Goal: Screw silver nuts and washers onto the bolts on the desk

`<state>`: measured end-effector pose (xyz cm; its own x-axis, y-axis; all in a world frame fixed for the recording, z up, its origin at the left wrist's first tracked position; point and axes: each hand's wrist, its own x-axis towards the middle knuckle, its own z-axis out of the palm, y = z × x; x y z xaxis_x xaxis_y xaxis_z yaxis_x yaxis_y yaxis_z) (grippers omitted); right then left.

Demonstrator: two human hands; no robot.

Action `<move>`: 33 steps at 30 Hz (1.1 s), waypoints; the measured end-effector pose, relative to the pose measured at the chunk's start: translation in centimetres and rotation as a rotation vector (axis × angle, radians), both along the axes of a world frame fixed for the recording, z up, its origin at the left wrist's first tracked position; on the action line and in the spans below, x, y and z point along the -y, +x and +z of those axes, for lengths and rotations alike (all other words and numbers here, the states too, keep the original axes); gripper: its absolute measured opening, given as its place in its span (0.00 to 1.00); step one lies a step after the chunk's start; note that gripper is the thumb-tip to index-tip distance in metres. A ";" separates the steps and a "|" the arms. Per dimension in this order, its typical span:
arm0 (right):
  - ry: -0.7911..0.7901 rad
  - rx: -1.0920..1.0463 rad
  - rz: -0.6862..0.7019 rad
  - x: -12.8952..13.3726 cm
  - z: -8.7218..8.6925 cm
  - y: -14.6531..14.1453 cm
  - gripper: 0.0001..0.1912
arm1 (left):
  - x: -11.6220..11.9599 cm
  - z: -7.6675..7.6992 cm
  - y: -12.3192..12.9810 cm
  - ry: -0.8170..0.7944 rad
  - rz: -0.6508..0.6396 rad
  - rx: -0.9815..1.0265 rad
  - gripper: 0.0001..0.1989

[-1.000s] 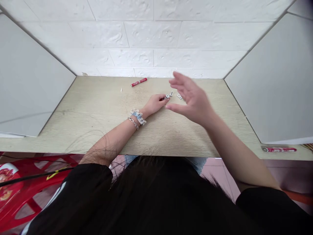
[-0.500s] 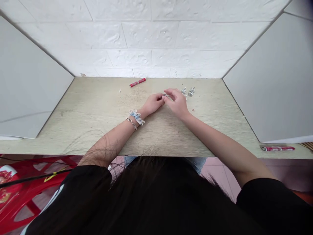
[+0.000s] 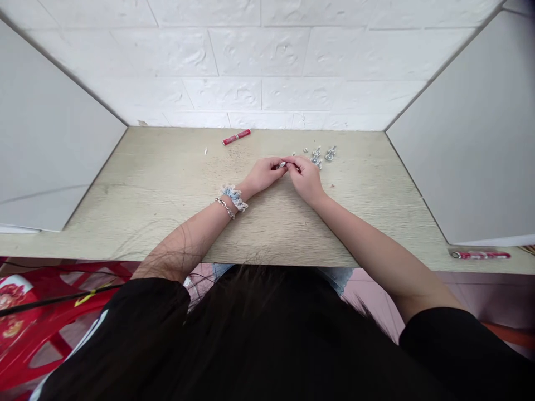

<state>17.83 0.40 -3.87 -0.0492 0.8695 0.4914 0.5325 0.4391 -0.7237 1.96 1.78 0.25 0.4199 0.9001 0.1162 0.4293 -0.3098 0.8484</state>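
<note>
My left hand (image 3: 263, 174) pinches a small silvery metal bolt (image 3: 282, 165), its fingers closed round most of it. Against the bolt's far end, the thumb and fingertips of my right hand (image 3: 307, 179) are pressed together. Whether a separate nut sits between those right fingertips is hidden. Just beyond the right hand lie several metal bolts with washers and nuts (image 3: 316, 158), in a loose group. Next to them is another such bolt assembly (image 3: 330, 153). A small loose nut (image 3: 306, 150) rests behind the right fingers.
A red marker-like tube (image 3: 236, 137) lies near the white brick-patterned wall (image 3: 234, 53). Another red tube (image 3: 480, 254) is at the front right edge of the wooden tabletop (image 3: 179, 167). Grey-white panels stand at left (image 3: 54, 128) and right (image 3: 472, 145). A red chair (image 3: 42, 334) is below left.
My right fingers have come down from a raised, parted pose and closed at the metal piece. The bolt has tilted in the left fingers. More small hardware behind the right hand is uncovered.
</note>
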 end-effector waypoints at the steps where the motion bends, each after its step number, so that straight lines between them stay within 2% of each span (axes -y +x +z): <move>1: -0.030 0.022 -0.003 0.1 0.1 0.0 0.18 | 0.0 0.0 0.0 0.004 0.000 -0.002 0.16; 8: -0.129 0.336 0.030 0.7 -0.1 -0.3 0.29 | -0.2 -0.2 0.1 0.005 0.027 -0.031 0.16; 11: -0.150 0.375 0.011 0.6 -0.6 -0.5 0.30 | -0.4 -0.5 0.0 0.000 0.039 -0.028 0.14; 13: -0.146 0.350 -0.004 0.5 -0.2 -0.4 0.30 | -0.5 -0.6 0.0 -0.012 0.036 -0.015 0.13; 15: -0.138 0.319 -0.026 0.6 1.1 -0.1 0.27 | -0.5 -0.6 0.0 -0.025 0.033 -0.006 0.12; 17: -0.174 0.342 -0.035 1.2 3.3 0.5 0.19 | -0.4 -0.5 -0.1 -0.030 0.032 0.001 0.10; 18: -0.233 0.386 -0.003 1.6 4.6 0.9 0.13 | -0.3 -0.4 -0.1 -0.030 0.033 0.004 0.09; 20: -0.447 0.485 0.152 2.7 7.1 1.9 0.09 | -0.2 -0.2 -0.1 -0.033 0.028 0.006 0.07; 22: -0.706 0.597 0.318 3.6 8.8 2.6 0.16 | -0.1 0.0 -0.1 -0.043 0.015 0.002 0.07; 24: -0.781 0.674 0.356 4.1 9.6 2.9 0.18 | 0.0 0.0 -0.1 -0.051 0.003 -0.003 0.07; 29: -0.775 0.660 0.307 4.2 8.8 1.8 0.05 | -0.1 -0.1 -0.1 -0.043 -0.006 -0.003 0.07; 33: -0.637 0.609 0.284 3.8 7.3 0.9 0.06 | -0.3 -0.3 -0.1 -0.028 -0.016 -0.014 0.07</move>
<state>18.74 -3.38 3.39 -0.3947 0.8824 -0.2562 0.8335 0.2265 -0.5040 1.84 2.06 -0.08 0.4361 0.8959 0.0851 0.4364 -0.2933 0.8506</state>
